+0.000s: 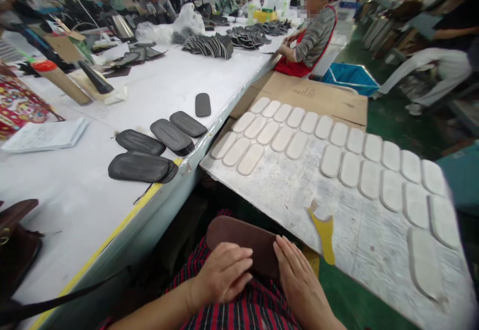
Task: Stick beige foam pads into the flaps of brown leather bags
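A dark brown piece with rounded ends (239, 233) lies across my lap, on red-and-black striped cloth. Above its near edge is my left hand (222, 272), palm down, fingers slightly bent and not wrapped round anything. My right hand (295, 272) lies with straight fingers flat over the piece's right end; its thumb is hidden. To the right, a yellow spreader (325, 233) rests at the near edge of a board (284, 190). Pale oval pieces (368, 178) are laid out in rows on that board.
On the white table (93, 210) at left are stacks of dark oval pieces (140, 165), a brown bag (18, 240) and a paper pad (47, 135). A person in a red apron (312, 36) sits beyond the board, near a blue bin (350, 78).
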Available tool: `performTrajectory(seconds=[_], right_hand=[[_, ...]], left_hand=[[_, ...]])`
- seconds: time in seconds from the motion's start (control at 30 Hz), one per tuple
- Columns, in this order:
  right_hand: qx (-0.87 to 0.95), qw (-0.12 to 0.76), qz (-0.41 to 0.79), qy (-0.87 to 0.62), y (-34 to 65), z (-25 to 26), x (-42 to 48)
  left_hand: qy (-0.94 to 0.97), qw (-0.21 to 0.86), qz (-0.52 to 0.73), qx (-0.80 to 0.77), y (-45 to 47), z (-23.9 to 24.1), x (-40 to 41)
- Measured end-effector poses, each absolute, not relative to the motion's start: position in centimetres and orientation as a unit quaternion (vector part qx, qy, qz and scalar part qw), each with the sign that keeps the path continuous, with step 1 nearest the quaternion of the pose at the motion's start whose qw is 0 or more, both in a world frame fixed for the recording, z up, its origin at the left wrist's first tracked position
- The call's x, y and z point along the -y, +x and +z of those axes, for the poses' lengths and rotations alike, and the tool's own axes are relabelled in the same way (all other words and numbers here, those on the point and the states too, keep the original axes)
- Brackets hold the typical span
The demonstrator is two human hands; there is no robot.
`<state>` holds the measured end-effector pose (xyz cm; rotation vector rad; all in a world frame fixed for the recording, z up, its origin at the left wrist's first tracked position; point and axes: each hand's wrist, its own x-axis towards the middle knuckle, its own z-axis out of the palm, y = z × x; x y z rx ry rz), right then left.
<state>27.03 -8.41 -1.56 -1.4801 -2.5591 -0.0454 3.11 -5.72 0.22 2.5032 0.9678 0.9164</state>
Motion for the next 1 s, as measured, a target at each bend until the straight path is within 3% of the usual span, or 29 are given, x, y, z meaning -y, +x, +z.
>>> performTrajectory(seconds=[0.1,0.17,0.27,0.37,0.57,1.0], right_hand=[[0.858,0.11,-0.023,-0.501,26.7,-1.1,7.8],[0.86,0.106,-0.016,-0.498,26.0,-0.7,7.1],[0.875,0.082,0.017,-0.477,24.5,-0.2,5.7],[0.881,0.061,0.039,-0.468,23.0,-0.1,4.6],[0.877,0.029,0.037,-0.478,20.9,0.1,4.0],[0.86,0.054,0.078,-0.5,19.1,0.8,3.8]], left_hand=[[0.744,0.196,0.357,-0.53,-0.6,-0.9,5.7],[0.666,0.287,0.348,-0.594,-2.4,-2.3,5.6],[0.609,0.438,0.343,-0.566,-3.1,-4.5,5.4],[0.573,0.509,0.354,-0.536,-2.4,-5.5,5.4],[0.546,0.552,0.373,-0.508,-1.7,-5.2,5.7],[0.496,0.61,0.393,-0.477,-1.7,-3.9,5.8]])
